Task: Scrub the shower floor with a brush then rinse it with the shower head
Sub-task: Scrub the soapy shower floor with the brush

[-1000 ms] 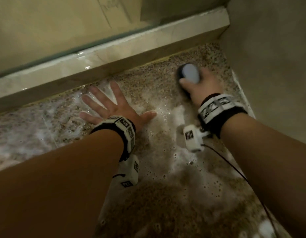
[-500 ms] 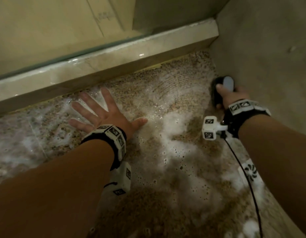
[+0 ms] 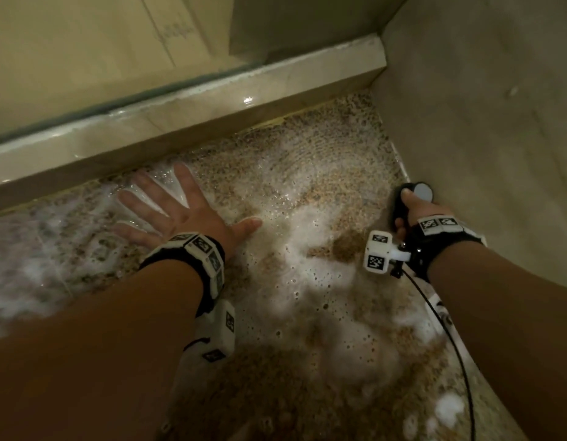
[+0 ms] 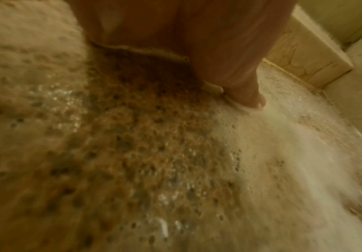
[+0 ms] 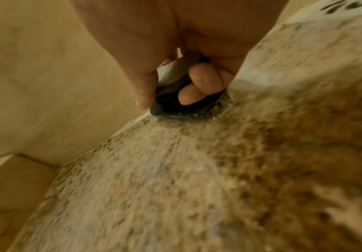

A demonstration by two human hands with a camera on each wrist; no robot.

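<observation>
The right hand (image 3: 427, 211) grips the brush (image 5: 176, 104), bristles down on the floor (image 3: 307, 173) beside the wall (image 3: 482, 122) (foam (image 3: 311, 281) covers the middle). The left hand (image 3: 177, 214) presses flat, fingers spread, near the curb (image 3: 212, 100).

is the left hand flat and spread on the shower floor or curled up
Flat and spread. The left hand lies palm down on the soapy shower floor, fingers straight and splayed, thumb out to the side, holding nothing.
</observation>
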